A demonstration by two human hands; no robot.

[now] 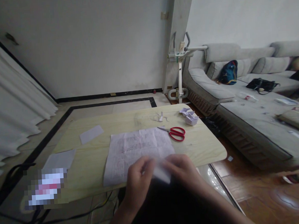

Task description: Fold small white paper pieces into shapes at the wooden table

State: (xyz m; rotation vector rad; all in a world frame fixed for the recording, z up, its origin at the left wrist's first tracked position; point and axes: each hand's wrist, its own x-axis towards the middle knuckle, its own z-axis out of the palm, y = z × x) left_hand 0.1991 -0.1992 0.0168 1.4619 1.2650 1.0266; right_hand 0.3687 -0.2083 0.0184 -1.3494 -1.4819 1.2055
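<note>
Between my two hands, at the near edge of the table, is a small piece of white paper (162, 174), smeared by motion. My left hand (140, 173) pinches its left side, and the fingers of my right hand (180, 167) are closed on its right side. Beneath and beyond them lies a large creased sheet of printed paper (131, 147). Red-handled scissors (176, 134) rest at that sheet's right edge, blades pointing left. Folded paper pieces (190, 117) sit at the far right of the table, with small paper scraps (161, 117) to their left.
The light wooden table (91, 163) also bears a blank white slip (91, 134) and a stack of white paper (59, 160) at left. A grey sofa (251, 126) stands to the right, an exercise machine (180, 73) behind the table. Cables (70, 218) run below at left.
</note>
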